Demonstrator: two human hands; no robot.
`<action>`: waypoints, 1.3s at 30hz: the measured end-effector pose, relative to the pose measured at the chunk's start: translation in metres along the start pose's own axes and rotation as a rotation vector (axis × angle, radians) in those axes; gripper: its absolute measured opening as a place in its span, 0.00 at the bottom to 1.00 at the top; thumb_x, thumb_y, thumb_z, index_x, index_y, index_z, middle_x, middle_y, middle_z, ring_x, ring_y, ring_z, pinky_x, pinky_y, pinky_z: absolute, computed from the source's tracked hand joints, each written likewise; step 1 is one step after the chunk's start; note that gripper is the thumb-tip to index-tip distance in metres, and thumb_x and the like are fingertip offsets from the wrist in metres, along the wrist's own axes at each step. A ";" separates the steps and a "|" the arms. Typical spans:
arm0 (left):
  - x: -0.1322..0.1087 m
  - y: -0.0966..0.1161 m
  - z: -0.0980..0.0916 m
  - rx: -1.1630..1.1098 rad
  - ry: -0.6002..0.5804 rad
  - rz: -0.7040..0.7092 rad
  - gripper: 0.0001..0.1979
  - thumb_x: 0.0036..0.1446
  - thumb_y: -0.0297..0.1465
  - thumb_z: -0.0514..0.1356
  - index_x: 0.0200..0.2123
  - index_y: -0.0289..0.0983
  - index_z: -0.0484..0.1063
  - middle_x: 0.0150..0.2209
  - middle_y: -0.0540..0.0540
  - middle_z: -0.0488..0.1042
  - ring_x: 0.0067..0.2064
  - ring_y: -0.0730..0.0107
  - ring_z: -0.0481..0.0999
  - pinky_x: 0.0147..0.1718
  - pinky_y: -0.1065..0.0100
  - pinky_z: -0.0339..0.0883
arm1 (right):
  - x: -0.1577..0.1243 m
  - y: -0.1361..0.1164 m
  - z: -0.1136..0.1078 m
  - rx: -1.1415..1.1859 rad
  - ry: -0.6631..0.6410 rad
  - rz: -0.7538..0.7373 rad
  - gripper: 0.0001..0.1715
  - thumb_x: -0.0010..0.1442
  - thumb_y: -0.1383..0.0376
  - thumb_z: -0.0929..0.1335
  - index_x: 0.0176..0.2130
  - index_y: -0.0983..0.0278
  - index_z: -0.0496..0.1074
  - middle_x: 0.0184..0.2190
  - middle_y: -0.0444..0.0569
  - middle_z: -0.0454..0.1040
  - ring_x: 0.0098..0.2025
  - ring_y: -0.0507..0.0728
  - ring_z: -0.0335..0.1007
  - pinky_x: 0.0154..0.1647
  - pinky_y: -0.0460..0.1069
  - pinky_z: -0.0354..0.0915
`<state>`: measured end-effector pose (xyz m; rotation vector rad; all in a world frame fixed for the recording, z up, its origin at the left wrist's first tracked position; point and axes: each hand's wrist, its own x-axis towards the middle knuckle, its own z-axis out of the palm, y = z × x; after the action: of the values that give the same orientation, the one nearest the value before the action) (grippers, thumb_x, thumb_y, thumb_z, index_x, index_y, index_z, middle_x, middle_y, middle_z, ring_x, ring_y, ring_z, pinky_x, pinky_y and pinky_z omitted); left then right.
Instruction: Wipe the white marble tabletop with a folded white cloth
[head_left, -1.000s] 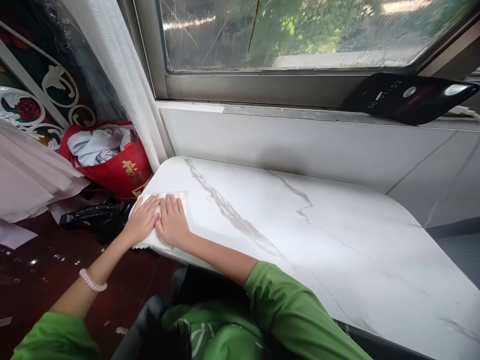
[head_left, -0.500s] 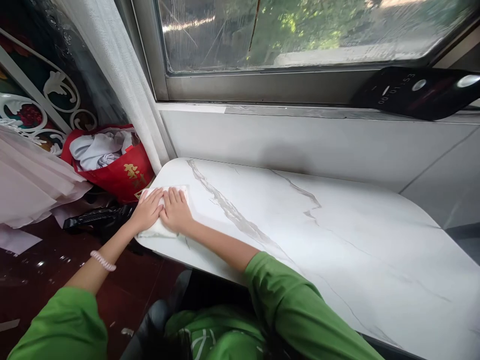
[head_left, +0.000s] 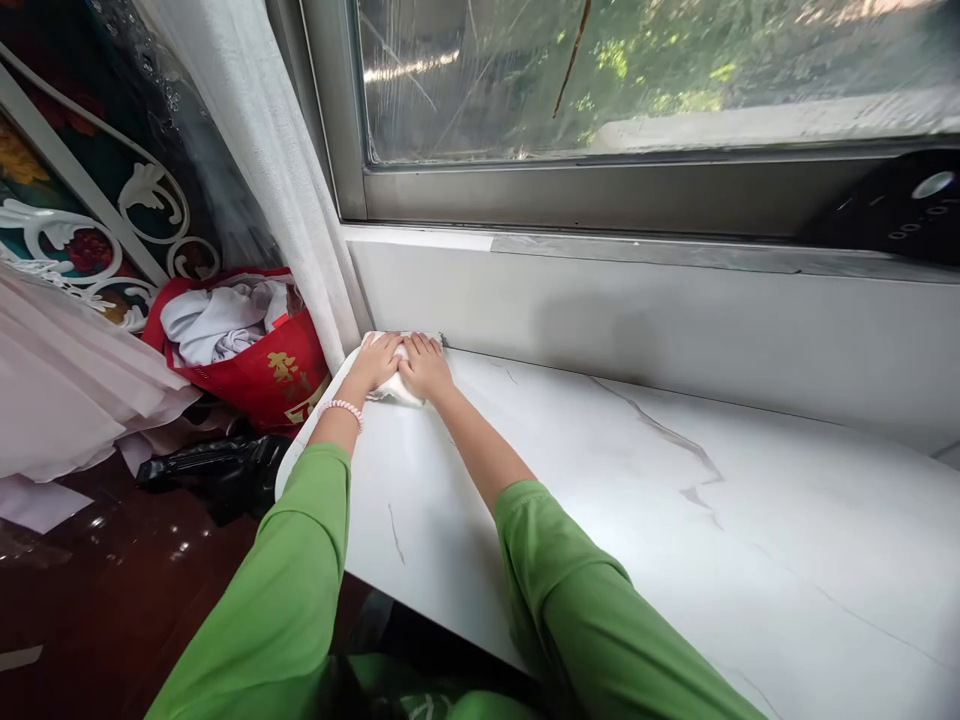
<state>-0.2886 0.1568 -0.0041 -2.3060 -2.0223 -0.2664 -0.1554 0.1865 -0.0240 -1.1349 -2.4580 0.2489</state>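
Note:
A white folded cloth [head_left: 397, 390] lies on the white marble-patterned tabletop [head_left: 585, 490], at its far left corner against the wall. My left hand [head_left: 377, 361] rests flat on the cloth's left part, fingers stretched forward. Right beside it, my right hand [head_left: 426, 369] presses on the cloth with its palm down and fingers extended. The two thumbs meet or nearly meet in the middle. Much of the cloth is hidden under both hands, with its edges showing in front and behind.
A window with a metal frame [head_left: 585, 195] runs above the wall [head_left: 465, 290]. A white curtain [head_left: 285, 170] hangs close to the table's left corner. Left of the table stand a red bag [head_left: 255, 380] of clothes and a black plastic bag [head_left: 217, 470]. A dark object [head_left: 892, 215] juts in at right.
Both hands have slid the cloth away from me, from the table's left end up to the wall-side corner. The arms are stretched farther forward, and the view has shifted a little.

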 end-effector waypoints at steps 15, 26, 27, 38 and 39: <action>-0.050 0.031 -0.010 0.029 -0.026 0.089 0.23 0.64 0.31 0.42 0.61 0.34 0.56 0.64 0.41 0.56 0.65 0.65 0.51 0.63 0.54 0.38 | -0.063 -0.015 -0.015 -0.009 -0.013 0.024 0.34 0.64 0.62 0.53 0.63 0.80 0.52 0.65 0.62 0.51 0.67 0.62 0.40 0.65 0.57 0.38; -0.173 0.110 -0.023 0.039 0.028 0.128 0.25 0.65 0.31 0.40 0.62 0.30 0.54 0.64 0.37 0.55 0.66 0.60 0.49 0.64 0.50 0.37 | -0.198 -0.056 -0.050 -0.043 0.009 -0.072 0.34 0.64 0.63 0.54 0.63 0.80 0.52 0.64 0.64 0.50 0.67 0.65 0.39 0.66 0.61 0.38; -0.181 0.118 -0.024 0.036 0.034 0.126 0.25 0.65 0.31 0.40 0.63 0.31 0.53 0.64 0.37 0.55 0.66 0.60 0.49 0.64 0.50 0.38 | -0.208 -0.058 -0.053 -0.045 0.002 -0.087 0.34 0.64 0.63 0.54 0.63 0.80 0.52 0.64 0.64 0.50 0.67 0.65 0.39 0.66 0.62 0.39; -0.201 0.141 -0.029 0.018 0.031 0.117 0.24 0.64 0.30 0.41 0.63 0.32 0.54 0.64 0.39 0.55 0.66 0.60 0.49 0.64 0.49 0.38 | -0.233 -0.057 -0.063 -0.078 -0.012 -0.142 0.34 0.64 0.63 0.54 0.63 0.80 0.53 0.65 0.64 0.49 0.67 0.66 0.39 0.66 0.63 0.42; -0.198 0.140 -0.029 0.019 0.031 0.115 0.24 0.64 0.30 0.41 0.62 0.31 0.54 0.64 0.39 0.56 0.66 0.60 0.50 0.64 0.49 0.38 | -0.230 -0.055 -0.062 -0.085 -0.008 -0.151 0.34 0.64 0.62 0.54 0.63 0.80 0.53 0.65 0.64 0.50 0.67 0.66 0.39 0.66 0.63 0.42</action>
<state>-0.1773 -0.0599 -0.0003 -2.3808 -1.8612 -0.2733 -0.0326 -0.0244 -0.0192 -0.9770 -2.5680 0.1047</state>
